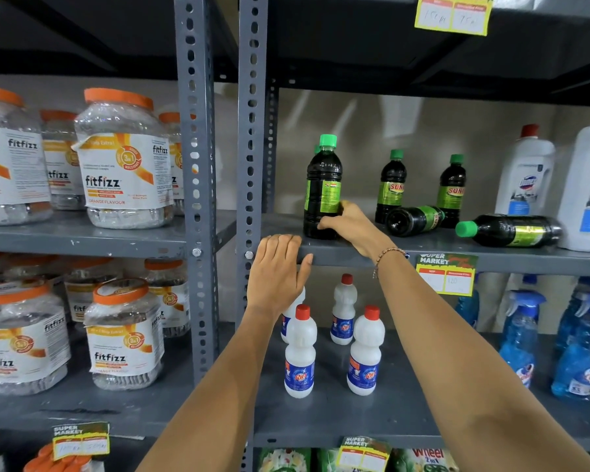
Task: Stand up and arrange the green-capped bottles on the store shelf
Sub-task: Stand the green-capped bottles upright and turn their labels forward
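Note:
Dark bottles with green caps and green labels stand on the grey middle shelf (355,248). My right hand (346,221) grips the lower part of the nearest upright bottle (322,185), which stands at the shelf's left front; another green cap peeks out just behind it. Two more bottles stand upright further back, one (391,187) in the middle and one (452,185) to its right. Two lie on their sides: one (414,219) with its base toward me, one (508,229) with its cap pointing left. My left hand (278,267) rests flat and open on the shelf's front edge.
Large white bleach jugs (525,175) stand at the right end of the same shelf. Small white red-capped bottles (300,356) and blue spray bottles (521,338) fill the shelf below. Orange-lidded fitfizz jars (123,161) occupy the left rack beyond the grey uprights (252,131).

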Demonstrator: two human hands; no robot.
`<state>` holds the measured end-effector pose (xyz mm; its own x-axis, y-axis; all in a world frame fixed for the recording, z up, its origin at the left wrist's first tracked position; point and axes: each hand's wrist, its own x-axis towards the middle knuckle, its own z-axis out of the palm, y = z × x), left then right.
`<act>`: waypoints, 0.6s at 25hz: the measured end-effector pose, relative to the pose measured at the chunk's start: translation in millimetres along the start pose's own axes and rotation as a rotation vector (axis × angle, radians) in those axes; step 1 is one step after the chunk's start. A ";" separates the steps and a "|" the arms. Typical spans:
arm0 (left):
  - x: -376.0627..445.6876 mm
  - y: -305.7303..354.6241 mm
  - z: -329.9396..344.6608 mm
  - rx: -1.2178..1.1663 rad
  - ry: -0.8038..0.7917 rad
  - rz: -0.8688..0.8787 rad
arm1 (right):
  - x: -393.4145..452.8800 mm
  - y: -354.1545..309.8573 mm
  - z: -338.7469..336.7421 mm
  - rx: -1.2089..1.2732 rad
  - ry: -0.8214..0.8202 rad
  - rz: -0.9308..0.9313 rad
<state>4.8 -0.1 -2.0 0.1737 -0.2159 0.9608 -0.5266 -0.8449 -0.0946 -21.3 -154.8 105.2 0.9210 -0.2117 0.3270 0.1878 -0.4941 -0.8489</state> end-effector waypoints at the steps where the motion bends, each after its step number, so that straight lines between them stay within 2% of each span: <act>1: -0.8 -0.3 1.0 -0.004 -0.001 0.000 | -1.7 -0.4 -0.4 0.010 -0.001 0.004; 5: -0.8 -0.5 2.2 -0.016 -0.006 -0.014 | 12.4 13.2 6.0 -0.083 0.054 -0.042; 8: 0.0 0.1 1.3 -0.017 -0.016 -0.020 | 3.3 1.5 4.7 -0.049 -0.005 0.007; 13: 0.6 1.0 -1.6 -0.037 -0.027 -0.021 | 5.8 5.5 6.5 -0.113 0.039 -0.019; 15: 0.8 1.2 -3.4 -0.031 -0.033 -0.024 | 8.9 5.5 4.7 -0.082 0.002 0.012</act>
<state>1.5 0.3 -0.4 0.2139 -0.2123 0.9535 -0.5477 -0.8343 -0.0629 -10.4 -155.4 101.5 0.9222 -0.2201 0.3179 0.1479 -0.5588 -0.8160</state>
